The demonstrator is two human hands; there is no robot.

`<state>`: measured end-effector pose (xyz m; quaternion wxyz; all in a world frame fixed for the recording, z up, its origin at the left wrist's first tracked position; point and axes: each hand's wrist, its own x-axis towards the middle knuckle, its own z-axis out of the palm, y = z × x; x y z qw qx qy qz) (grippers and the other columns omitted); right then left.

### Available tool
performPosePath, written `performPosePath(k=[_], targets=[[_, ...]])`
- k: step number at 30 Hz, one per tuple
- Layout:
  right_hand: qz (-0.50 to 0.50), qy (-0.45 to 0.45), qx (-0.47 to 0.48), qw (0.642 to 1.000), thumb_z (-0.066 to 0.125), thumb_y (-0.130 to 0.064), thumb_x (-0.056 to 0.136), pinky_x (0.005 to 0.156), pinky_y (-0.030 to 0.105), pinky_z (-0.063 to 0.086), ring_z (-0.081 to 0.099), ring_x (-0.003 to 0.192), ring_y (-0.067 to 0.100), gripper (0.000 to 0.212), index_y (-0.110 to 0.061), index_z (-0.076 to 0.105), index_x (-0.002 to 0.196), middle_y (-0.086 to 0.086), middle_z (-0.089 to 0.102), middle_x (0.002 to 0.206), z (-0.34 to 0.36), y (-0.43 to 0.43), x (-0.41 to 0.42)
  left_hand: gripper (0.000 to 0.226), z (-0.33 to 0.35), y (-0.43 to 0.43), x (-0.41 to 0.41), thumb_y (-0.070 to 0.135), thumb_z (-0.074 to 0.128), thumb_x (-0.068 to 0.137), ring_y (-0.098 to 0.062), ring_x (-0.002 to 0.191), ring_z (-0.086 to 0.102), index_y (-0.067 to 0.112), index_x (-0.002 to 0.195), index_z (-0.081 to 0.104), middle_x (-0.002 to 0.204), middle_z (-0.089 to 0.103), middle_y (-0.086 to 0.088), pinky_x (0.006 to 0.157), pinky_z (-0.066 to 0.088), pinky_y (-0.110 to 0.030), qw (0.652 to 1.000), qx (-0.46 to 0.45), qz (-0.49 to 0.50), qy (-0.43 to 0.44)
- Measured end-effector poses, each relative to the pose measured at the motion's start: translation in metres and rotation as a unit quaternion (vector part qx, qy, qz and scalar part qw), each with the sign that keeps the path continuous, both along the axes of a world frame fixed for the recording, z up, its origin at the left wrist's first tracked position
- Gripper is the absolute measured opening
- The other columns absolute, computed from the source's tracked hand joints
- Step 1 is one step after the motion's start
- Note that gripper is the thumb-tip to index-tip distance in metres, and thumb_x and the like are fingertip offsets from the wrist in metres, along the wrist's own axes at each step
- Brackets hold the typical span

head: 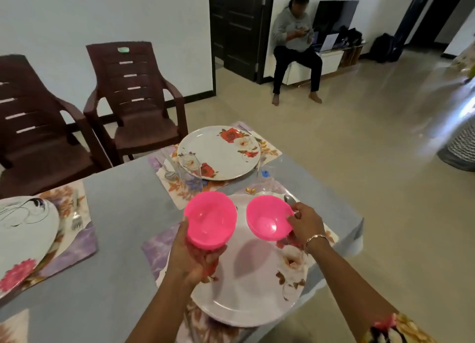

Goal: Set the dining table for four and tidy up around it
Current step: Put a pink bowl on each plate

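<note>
Over table (123, 214), pink bowl (267, 218) in right hand (307, 225)

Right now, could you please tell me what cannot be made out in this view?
Head view:
Spoon: mostly hidden behind the right pink bowl and the fingers of the right hand.
Left plate: cut off by the left edge.
Fourth place: only a placemat corner shows at the bottom edge.
Left pink bowl: the left hand covers its base, so single or stacked is unclear.
</note>
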<state>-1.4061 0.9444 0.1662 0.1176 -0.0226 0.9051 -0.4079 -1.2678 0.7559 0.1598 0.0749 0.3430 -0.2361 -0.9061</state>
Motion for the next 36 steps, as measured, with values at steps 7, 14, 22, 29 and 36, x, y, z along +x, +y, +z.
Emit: performPosePath(k=[7, 14, 22, 29, 36], targets=[[0.048, -0.037, 0.030, 0.998, 0.049, -0.002, 0.085, 0.039, 0.017, 0.043, 0.060, 0.055, 0.019, 0.030, -0.012, 0.059, 0.111, 0.015, 0.056, 0.122, -0.023, -0.028, -0.039, 0.058, 0.002, -0.002, -0.018, 0.052, 0.051, 0.087, -0.040, 0.108, 0.057, 0.021, 0.135, 0.042, 0.128, 0.053, -0.018, 0.068, 0.056, -0.053, 0.998, -0.003, 0.057, -0.031], [0.063, -0.108, 0.017, 0.992, 0.045, 0.004, 0.085, 0.056, 0.039, 0.055, 0.058, 0.059, 0.029, 0.031, -0.006, 0.055, 0.112, 0.009, 0.055, 0.079, -0.035, -0.042, -0.056, 0.055, 0.005, 0.001, -0.026, 0.051, 0.049, 0.089, -0.036, 0.098, 0.060, 0.019, 0.133, 0.042, 0.118, 0.057, -0.016, 0.077, 0.050, -0.053, 0.994, -0.018, 0.096, -0.039], [0.097, -0.117, 0.047, 0.987, 0.048, 0.001, 0.086, 0.057, 0.037, 0.056, 0.062, 0.066, 0.031, 0.033, -0.009, 0.053, 0.116, 0.014, 0.060, 0.087, -0.042, -0.045, -0.062, 0.054, 0.002, 0.003, -0.038, 0.049, 0.049, 0.089, -0.035, 0.096, 0.060, 0.020, 0.134, 0.042, 0.122, 0.056, -0.016, 0.068, 0.056, -0.052, 0.995, -0.008, 0.093, -0.028], [0.098, -0.079, 0.032, 0.992, 0.054, -0.031, 0.090, 0.076, 0.037, 0.052, 0.065, 0.079, 0.029, 0.028, -0.011, 0.057, 0.109, 0.012, 0.065, 0.103, -0.042, -0.022, -0.080, 0.046, 0.008, 0.021, -0.070, 0.046, 0.050, 0.089, -0.037, 0.101, 0.060, 0.022, 0.128, 0.049, 0.120, 0.059, -0.015, 0.063, 0.057, -0.053, 0.996, -0.039, 0.071, -0.020], [0.063, -0.052, -0.067, 0.994, 0.054, -0.022, 0.091, 0.060, 0.034, 0.052, 0.061, 0.060, 0.025, 0.009, -0.015, 0.058, 0.091, 0.007, 0.065, 0.075, -0.038, 0.035, -0.136, 0.043, 0.018, 0.087, -0.141, 0.048, 0.047, 0.087, -0.039, 0.098, 0.062, 0.019, 0.119, 0.054, 0.120, 0.059, -0.019, 0.063, 0.056, -0.052, 0.999, -0.036, 0.011, -0.016]])
